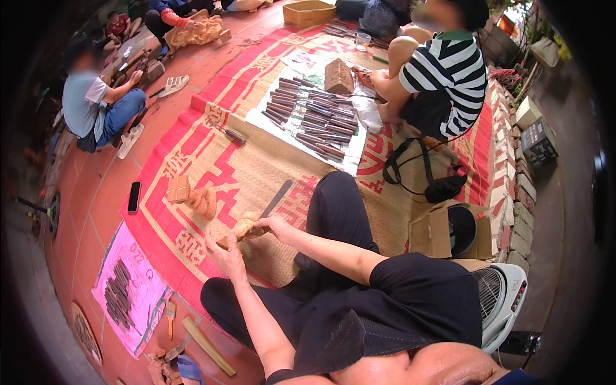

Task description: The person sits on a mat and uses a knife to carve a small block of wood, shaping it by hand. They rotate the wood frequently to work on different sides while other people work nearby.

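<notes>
My left hand (226,255) is closed on the near end of a pale, carved wooden piece (246,224) above my lap. On its far side my right hand (274,227) grips the same piece, with the fingers curled against it. A flat grey blade, like a file (280,197), points away over the mat. Its lower end disappears by the carving and my right fingers, and I cannot tell whether it is held. Just beyond my left hand stand a squared wooden block (178,189) and a rounded wooden carving (203,203).
Many-handled chisels (314,115) lie on a white sheet ahead, beside a person in stripes (449,77). Left are a phone (134,197), a pink sheet (138,263) with dark tools, and a brush (171,313). Right are a black bag (446,187), cardboard box (428,236) and fan (491,289).
</notes>
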The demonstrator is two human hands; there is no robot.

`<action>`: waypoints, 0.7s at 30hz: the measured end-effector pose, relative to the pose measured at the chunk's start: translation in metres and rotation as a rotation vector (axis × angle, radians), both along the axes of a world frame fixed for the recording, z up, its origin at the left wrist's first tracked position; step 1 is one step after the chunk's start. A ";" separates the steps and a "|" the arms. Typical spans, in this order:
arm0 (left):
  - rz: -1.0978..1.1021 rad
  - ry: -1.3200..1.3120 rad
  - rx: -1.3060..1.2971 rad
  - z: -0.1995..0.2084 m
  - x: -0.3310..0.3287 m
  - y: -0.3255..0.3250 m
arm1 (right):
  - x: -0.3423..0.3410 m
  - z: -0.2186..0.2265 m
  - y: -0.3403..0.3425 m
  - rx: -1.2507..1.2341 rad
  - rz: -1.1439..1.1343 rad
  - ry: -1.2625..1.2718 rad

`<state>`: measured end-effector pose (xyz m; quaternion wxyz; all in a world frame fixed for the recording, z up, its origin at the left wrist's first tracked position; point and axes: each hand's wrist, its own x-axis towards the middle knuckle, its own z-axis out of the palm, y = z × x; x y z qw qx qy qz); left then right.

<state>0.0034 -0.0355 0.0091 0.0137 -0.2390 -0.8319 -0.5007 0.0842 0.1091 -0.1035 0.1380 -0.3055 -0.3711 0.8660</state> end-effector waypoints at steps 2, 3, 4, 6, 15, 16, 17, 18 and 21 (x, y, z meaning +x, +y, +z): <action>-0.130 0.052 -0.099 0.006 -0.001 -0.003 | -0.003 -0.005 0.001 -0.032 -0.014 -0.004; -0.196 0.077 -0.148 0.010 -0.002 -0.004 | -0.004 -0.006 0.003 -0.050 -0.017 -0.008; -0.240 0.082 -0.167 0.014 -0.001 -0.005 | -0.005 -0.008 0.005 -0.068 -0.020 -0.013; -0.326 0.093 -0.209 0.029 0.004 -0.008 | -0.007 -0.012 0.007 -0.131 -0.056 0.014; -0.325 0.198 -0.323 0.030 0.001 -0.007 | -0.005 -0.004 0.011 -0.153 -0.073 0.047; -0.320 0.216 -0.335 0.033 0.005 -0.005 | -0.003 0.000 0.012 -0.144 -0.076 0.023; -0.314 0.234 -0.346 0.039 0.009 -0.002 | -0.001 0.008 0.015 -0.117 -0.082 0.007; -0.301 0.254 -0.356 0.043 0.011 0.001 | 0.000 0.018 0.017 -0.093 -0.084 -0.008; -0.245 0.255 -0.337 0.050 0.020 0.007 | 0.009 0.054 0.025 0.032 -0.045 -0.067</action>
